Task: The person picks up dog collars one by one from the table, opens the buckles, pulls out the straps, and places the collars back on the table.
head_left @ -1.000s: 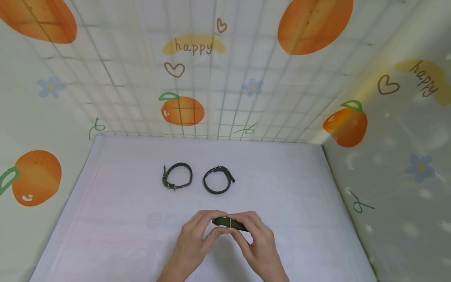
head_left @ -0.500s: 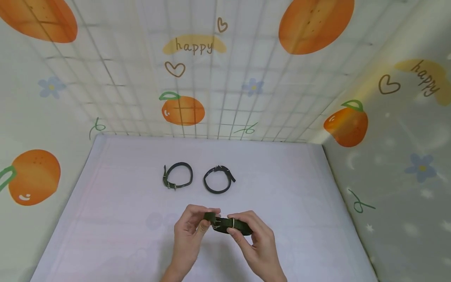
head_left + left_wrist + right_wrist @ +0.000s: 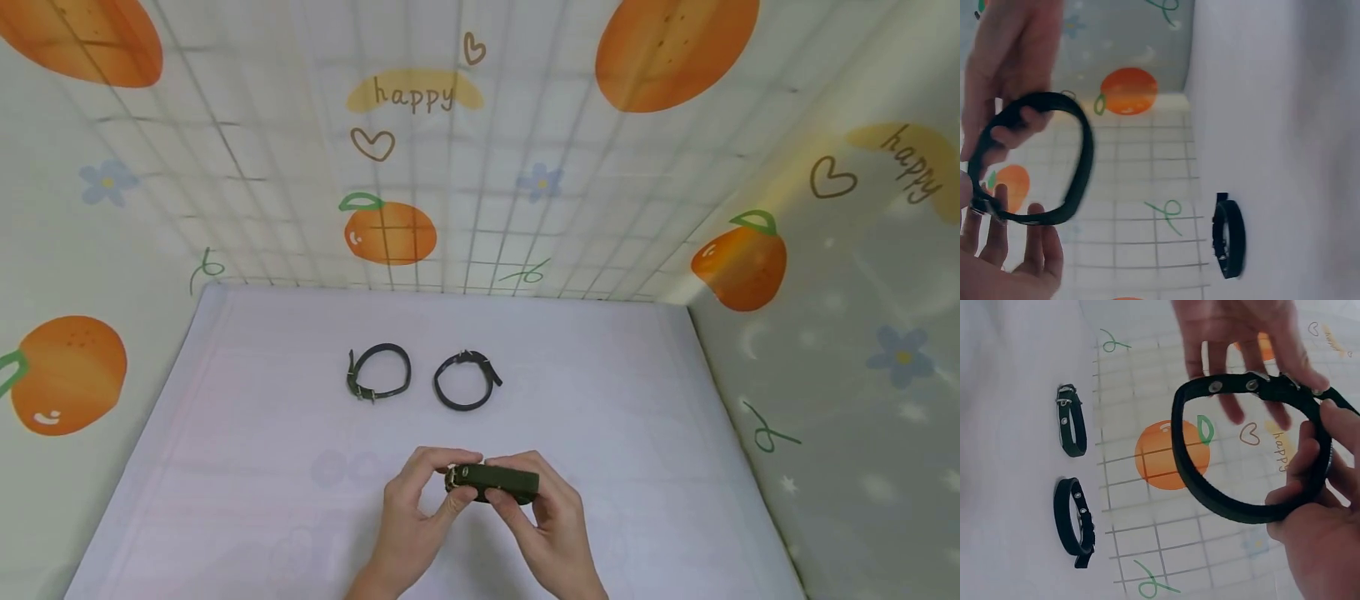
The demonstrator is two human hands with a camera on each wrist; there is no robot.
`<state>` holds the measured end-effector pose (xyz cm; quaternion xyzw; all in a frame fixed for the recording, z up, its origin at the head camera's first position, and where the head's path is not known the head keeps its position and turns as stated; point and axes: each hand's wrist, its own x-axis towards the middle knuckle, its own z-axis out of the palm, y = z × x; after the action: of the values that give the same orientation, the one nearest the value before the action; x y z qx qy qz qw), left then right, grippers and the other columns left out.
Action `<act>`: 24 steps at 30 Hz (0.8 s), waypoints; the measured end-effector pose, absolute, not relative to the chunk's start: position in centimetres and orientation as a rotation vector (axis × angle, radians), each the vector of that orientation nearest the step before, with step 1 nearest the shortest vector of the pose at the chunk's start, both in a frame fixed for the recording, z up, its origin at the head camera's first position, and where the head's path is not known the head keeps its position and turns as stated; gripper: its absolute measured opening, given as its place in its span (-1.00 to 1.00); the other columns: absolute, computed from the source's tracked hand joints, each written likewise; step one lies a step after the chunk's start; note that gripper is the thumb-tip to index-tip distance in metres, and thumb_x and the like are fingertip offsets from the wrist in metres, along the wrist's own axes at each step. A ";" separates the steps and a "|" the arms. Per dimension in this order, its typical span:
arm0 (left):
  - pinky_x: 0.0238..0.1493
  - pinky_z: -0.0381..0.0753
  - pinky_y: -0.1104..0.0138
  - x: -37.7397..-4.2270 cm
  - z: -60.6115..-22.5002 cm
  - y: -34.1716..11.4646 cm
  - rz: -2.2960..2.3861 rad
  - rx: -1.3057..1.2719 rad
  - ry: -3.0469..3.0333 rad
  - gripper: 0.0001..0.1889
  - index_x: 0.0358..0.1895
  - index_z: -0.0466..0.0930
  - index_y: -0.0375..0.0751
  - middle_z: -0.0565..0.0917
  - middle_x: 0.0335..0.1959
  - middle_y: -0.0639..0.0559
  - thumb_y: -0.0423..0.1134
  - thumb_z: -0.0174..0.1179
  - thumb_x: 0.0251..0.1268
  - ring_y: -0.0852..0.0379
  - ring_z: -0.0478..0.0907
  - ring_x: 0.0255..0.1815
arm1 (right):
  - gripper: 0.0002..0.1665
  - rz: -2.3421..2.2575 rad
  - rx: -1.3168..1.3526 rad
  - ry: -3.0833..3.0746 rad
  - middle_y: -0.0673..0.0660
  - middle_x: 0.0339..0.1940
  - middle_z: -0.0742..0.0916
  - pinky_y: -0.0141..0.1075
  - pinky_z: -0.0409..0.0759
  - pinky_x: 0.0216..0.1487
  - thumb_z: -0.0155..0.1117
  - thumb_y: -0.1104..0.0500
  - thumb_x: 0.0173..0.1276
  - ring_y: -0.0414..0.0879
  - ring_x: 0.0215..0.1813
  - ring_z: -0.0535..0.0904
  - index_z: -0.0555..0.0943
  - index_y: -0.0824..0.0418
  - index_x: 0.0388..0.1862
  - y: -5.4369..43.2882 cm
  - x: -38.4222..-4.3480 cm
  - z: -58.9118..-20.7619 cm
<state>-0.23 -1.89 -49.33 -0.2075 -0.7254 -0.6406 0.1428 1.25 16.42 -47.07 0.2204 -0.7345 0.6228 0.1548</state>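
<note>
A dark green collar, closed into a loop, is held up by both hands over the near part of the white table. The left hand pinches its buckle end between thumb and fingers. Opposite, the right hand grips the band, its thumb along the lower edge. A flat strap end with a metal eyelet lies over the side facing the head camera. In the right wrist view the collar shows metal eyelets and a buckle along its top. In the left wrist view the loop of the collar hangs between the hands.
Two more buckled collars lie on the table beyond the hands: a left collar and a right collar. Cloth walls with printed oranges stand at the back and sides, a wire grid showing through the back one.
The left hand pulled the strap's free end out leftward at the buckle, then shifted its pinch back to the buckle. The strap now extends toward the right hand, covering the metal loop seen earlier.
</note>
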 end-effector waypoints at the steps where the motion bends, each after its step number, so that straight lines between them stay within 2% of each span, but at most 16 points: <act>1: 0.10 0.69 0.37 -0.2 -49.4 -1.8 -1.832 -0.602 -2.094 -0.60 0.21 0.68 -0.02 0.83 0.03 0.06 -0.36 0.45 0.34 0.23 0.73 0.04 | -0.55 1.799 0.635 -2.087 0.19 -0.01 0.76 -0.46 0.76 -0.07 0.36 0.61 0.36 -0.18 -0.01 0.72 0.68 0.34 0.18 16.4 1.3 -47.1; 3: 0.05 0.74 0.37 -0.1 -49.7 -1.8 -1.833 -0.603 -2.073 -0.63 0.17 0.70 -0.07 0.84 -0.02 0.00 -0.32 0.47 0.31 0.22 0.76 -0.02 | -0.53 1.792 0.605 -2.089 0.18 0.02 0.76 -0.46 0.74 -0.03 0.36 0.62 0.35 -0.19 0.01 0.71 0.67 0.32 0.19 16.3 1.4 -47.0; 5: 0.01 0.76 0.39 0.0 -49.8 -1.8 -1.847 -0.598 -2.061 -0.65 0.13 0.72 -0.08 0.86 -0.05 -0.01 -0.29 0.48 0.30 0.23 0.78 -0.08 | -0.47 1.704 0.553 -2.129 0.16 0.09 0.73 -0.46 0.70 0.11 0.42 0.58 0.33 -0.17 0.10 0.68 0.66 0.28 0.24 16.1 1.6 -47.0; 7: -0.04 0.77 0.43 0.0 -49.8 -1.8 -1.829 -0.625 -2.060 -0.63 0.14 0.73 -0.07 0.86 -0.05 -0.01 -0.30 0.49 0.27 0.22 0.80 -0.09 | -0.40 1.563 0.489 -2.188 0.14 0.16 0.70 -0.45 0.56 0.28 0.49 0.49 0.29 -0.14 0.22 0.60 0.64 0.21 0.30 15.7 1.8 -47.1; 9: -0.08 0.76 0.48 -0.1 -49.8 -1.8 -1.760 -0.676 -2.071 -0.61 0.15 0.73 -0.06 0.85 -0.05 0.01 -0.32 0.51 0.26 0.22 0.79 -0.11 | -0.39 1.423 0.427 -2.227 0.08 0.13 0.69 -0.41 0.45 0.31 0.55 0.41 0.24 -0.14 0.24 0.54 0.65 0.13 0.27 15.3 2.0 -47.2; 11: -0.10 0.74 0.54 -0.1 -49.8 -1.9 -1.677 -0.727 -2.094 -0.60 0.18 0.73 -0.04 0.83 -0.04 0.06 -0.31 0.51 0.28 0.24 0.77 -0.12 | -0.46 1.362 0.403 -2.214 0.04 0.00 0.70 -0.37 0.46 0.19 0.55 0.40 0.19 -0.16 0.14 0.54 0.68 0.11 0.15 14.9 2.0 -47.4; 14: -0.12 0.67 0.63 -0.2 -49.7 -2.1 -1.517 -0.797 -2.121 -0.64 0.18 0.72 -0.03 0.80 -0.05 0.11 -0.26 0.48 0.35 0.28 0.71 -0.15 | -0.65 1.393 0.425 -2.167 -0.02 -0.30 0.65 -0.41 0.53 -0.13 0.49 0.47 0.23 -0.23 -0.18 0.54 0.65 0.09 -0.16 14.5 1.8 -47.8; 17: -0.10 0.62 0.68 -0.2 -49.4 -2.3 -1.394 -0.855 -2.136 -0.70 0.18 0.73 -0.02 0.80 -0.04 0.15 -0.20 0.43 0.44 0.29 0.67 -0.15 | -0.64 1.444 0.433 -2.162 -0.06 -0.45 0.57 -0.43 0.50 -0.37 0.45 0.51 0.29 -0.30 -0.39 0.47 0.59 0.06 -0.32 14.4 1.6 -48.0; 24: -0.12 0.60 0.68 -0.1 -49.0 -2.4 -1.343 -0.904 -2.149 -0.72 0.14 0.74 -0.04 0.80 -0.06 0.16 -0.21 0.45 0.43 0.31 0.65 -0.18 | -0.58 1.468 0.375 -2.224 -0.10 -0.57 0.54 -0.41 0.43 -0.50 0.39 0.47 0.41 -0.38 -0.49 0.40 0.55 -0.02 -0.46 14.6 1.4 -47.9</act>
<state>-0.05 -2.44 -49.01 -0.3275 -0.7785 -0.4865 0.2236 1.44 14.59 -47.88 0.1358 -0.8056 0.5316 0.2234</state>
